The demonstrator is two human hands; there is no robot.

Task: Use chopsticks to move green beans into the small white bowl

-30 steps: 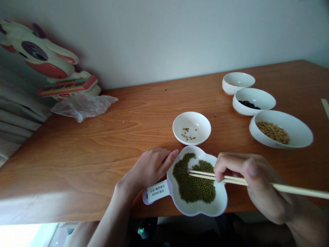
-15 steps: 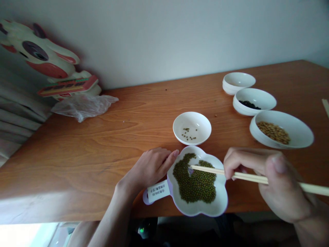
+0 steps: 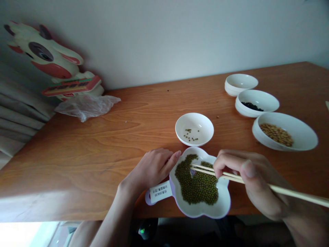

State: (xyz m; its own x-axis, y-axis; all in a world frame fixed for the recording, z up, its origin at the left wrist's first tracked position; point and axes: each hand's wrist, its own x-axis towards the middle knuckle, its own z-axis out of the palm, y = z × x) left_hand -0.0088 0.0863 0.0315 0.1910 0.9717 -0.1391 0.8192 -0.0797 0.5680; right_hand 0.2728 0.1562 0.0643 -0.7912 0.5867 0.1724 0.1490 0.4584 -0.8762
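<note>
My right hand (image 3: 249, 181) is closed round a pair of wooden chopsticks (image 3: 290, 191), their tips slightly apart above a flower-shaped dish (image 3: 223, 202) with a lilac rim. Green mung beans (image 3: 200, 187) cover much of the dish, with a small bare patch beneath the tips. I cannot make out a bean between the tips. My left hand (image 3: 156, 168) lies on the table at the dish's left side, thumb stretched against the rim, other fingers partly hidden. Just below it is the labelled handle (image 3: 160, 192). Behind the dish stands a white bowl (image 3: 194, 120) holding several mung beans.
On the right stand a bowl (image 3: 305, 133) of tan beans, a bowl (image 3: 269, 99) of black beans and another white bowl (image 3: 241, 81). At the left are a cow toy (image 3: 55, 58) and a crumpled plastic bag (image 3: 88, 106). The table's front edge runs beneath the dish.
My right hand has shifted left over the dish, and the chopstick tips have parted slightly. My left hand stays at the rim. The whole view has moved a little.
</note>
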